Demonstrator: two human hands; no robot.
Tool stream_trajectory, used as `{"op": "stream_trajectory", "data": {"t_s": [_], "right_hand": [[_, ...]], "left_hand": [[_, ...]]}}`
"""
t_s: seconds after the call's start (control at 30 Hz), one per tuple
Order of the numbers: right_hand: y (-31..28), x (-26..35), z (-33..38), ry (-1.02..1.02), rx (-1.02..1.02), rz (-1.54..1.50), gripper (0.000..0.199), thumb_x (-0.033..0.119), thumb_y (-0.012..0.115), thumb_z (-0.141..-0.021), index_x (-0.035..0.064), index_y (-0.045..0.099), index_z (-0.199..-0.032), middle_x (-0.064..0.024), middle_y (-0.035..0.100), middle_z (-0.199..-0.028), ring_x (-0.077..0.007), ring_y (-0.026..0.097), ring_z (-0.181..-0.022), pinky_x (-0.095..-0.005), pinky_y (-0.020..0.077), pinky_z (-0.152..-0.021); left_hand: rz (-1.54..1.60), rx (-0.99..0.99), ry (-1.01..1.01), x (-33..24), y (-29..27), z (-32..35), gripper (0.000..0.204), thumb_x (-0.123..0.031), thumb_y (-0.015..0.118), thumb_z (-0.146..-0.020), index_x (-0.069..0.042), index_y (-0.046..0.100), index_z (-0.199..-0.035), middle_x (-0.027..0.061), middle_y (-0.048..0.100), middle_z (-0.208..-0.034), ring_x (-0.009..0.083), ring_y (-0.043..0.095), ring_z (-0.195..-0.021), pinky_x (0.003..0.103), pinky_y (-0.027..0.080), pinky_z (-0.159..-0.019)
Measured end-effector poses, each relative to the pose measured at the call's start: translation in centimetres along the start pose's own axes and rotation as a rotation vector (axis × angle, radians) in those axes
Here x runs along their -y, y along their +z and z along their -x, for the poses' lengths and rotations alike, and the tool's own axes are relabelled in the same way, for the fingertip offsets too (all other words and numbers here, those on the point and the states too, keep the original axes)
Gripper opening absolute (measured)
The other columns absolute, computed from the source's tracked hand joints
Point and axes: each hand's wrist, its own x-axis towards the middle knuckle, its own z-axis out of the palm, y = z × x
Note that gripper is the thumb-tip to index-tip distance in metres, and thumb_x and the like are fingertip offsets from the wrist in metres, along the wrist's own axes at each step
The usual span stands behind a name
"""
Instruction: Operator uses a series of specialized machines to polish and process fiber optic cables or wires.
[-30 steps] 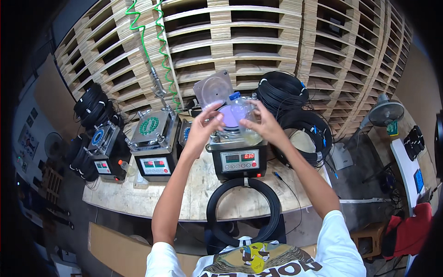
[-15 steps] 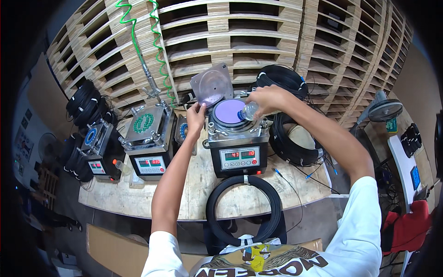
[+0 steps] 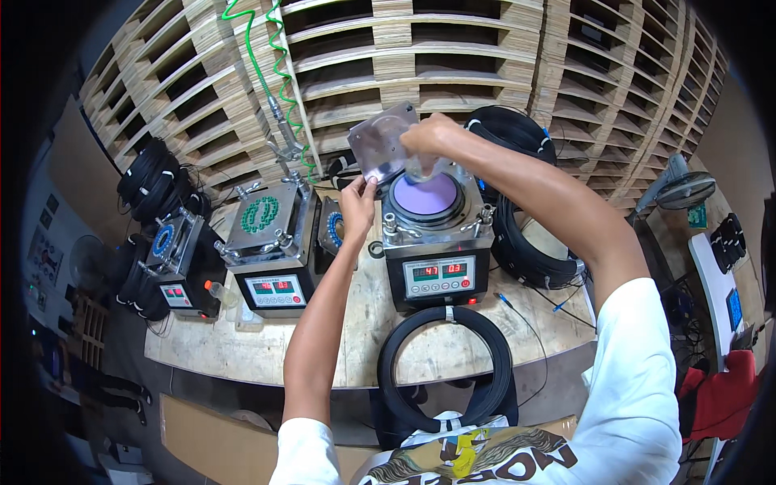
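My left hand (image 3: 358,202) pinches the lower corner of a square metal plate (image 3: 373,147), which is tilted up behind the left side of a polishing machine (image 3: 436,279). On top of that machine lies a round purple pad (image 3: 424,196) inside a dark ring. My right hand (image 3: 427,136) is closed around a small clear plastic bottle (image 3: 422,168), held above the pad's far edge and beside the plate. The bottle is blurred, and my fingers partly hide it.
Two similar machines stand left, one with a green ring of connectors (image 3: 259,214). A small orange-capped bottle (image 3: 226,293) sits between them. One black cable coil (image 3: 388,360) hangs at the table's front edge; more coils (image 3: 525,250) lie right. Wooden pallets (image 3: 461,48) rise behind.
My right hand has carried the bottle from the pad's right side up and left, toward the metal plate. My left hand stays at the plate's corner. The whole view has shifted slightly.
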Motion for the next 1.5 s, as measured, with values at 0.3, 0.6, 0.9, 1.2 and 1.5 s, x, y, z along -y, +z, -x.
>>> {"op": "stream_trajectory", "data": {"t_s": [0.3,0.6,0.9,1.2,1.5], "right_hand": [[0.0,-1.4,5.1,0.006,0.185,-0.145,0.062,0.023,0.087,-0.065,0.0106,0.068,-0.123,-0.0081,0.07,-0.118,-0.026,0.067,-0.108,-0.0367,0.0526,-0.089],[-1.2,3.0,0.5,-0.03,-0.013,0.049,0.055,0.024,0.087,-0.065,0.0189,0.072,-0.118,-0.0081,0.074,-0.107,-0.0292,0.07,-0.1,-0.0403,0.0552,-0.083],[2.2,-3.4,0.9,-0.002,0.0,-0.074,0.056,0.02,0.089,-0.065,0.0066,0.07,-0.116,-0.0114,0.071,-0.113,-0.0283,0.07,-0.099,-0.0403,0.0554,-0.081],[10.0,-5.1,7.5,-0.119,-0.247,-1.199,0.068,0.037,0.078,-0.084,0.0038,0.054,-0.139,-0.0131,0.067,-0.117,-0.0152,0.063,-0.097,-0.0282,0.0501,-0.084],[10.0,2.5,7.1,-0.206,-0.86,-1.805,0.061,0.031,0.082,-0.081,0.0058,0.05,-0.127,-0.0102,0.065,-0.114,-0.0167,0.06,-0.107,-0.0307,0.0472,-0.092]], "left_hand": [[-0.012,-0.026,0.074,1.0,-0.5,-0.6,0.027,-0.017,0.062,-0.096,0.007,0.067,-0.108,0.0125,0.073,-0.086,0.0109,0.061,-0.077,0.03,0.049,-0.073],[-0.049,-0.056,0.035,1.2,0.1,-0.7,0.026,-0.016,0.064,-0.094,0.006,0.069,-0.107,0.0145,0.074,-0.086,0.0118,0.063,-0.075,0.032,0.05,-0.071],[-0.048,-0.011,0.062,1.1,-0.2,-0.5,0.028,-0.018,0.062,-0.097,0.005,0.069,-0.11,0.0033,0.071,-0.089,0.0077,0.058,-0.078,0.027,0.049,-0.072],[-0.065,-0.114,0.066,-0.6,-1.2,-0.5,0.036,-0.018,0.066,-0.094,0.001,0.063,-0.124,0.0101,0.072,-0.093,0.0137,0.065,-0.082,0.03,0.052,-0.076],[0.199,0.267,0.148,-14.8,1.5,2.7,0.05,-0.027,0.072,-0.091,0.006,0.059,-0.126,0.0087,0.07,-0.099,0.0096,0.063,-0.084,0.026,0.051,-0.07]]}}
